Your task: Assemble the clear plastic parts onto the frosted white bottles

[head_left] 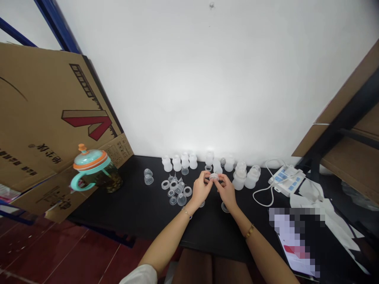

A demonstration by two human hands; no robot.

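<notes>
I have a white ring pinched between my left fingers and my right fingers, thumbs on the near side, holding it up over the black table. Just beyond my fingertips stand several white bottles, and off to the left of those is a row of four more, the white bottle row. Close by on my right are bottles with clear caps. To the left of my fingers lies a loose spread of clear rings and teats, and past it sit two clear domes. Under my right wrist another clear piece pokes out, too covered to make out. Well to my left stands a teal-and-orange lidded jug; well to my right, a white power strip with its cable lies beyond a partly blurred screen.
</notes>
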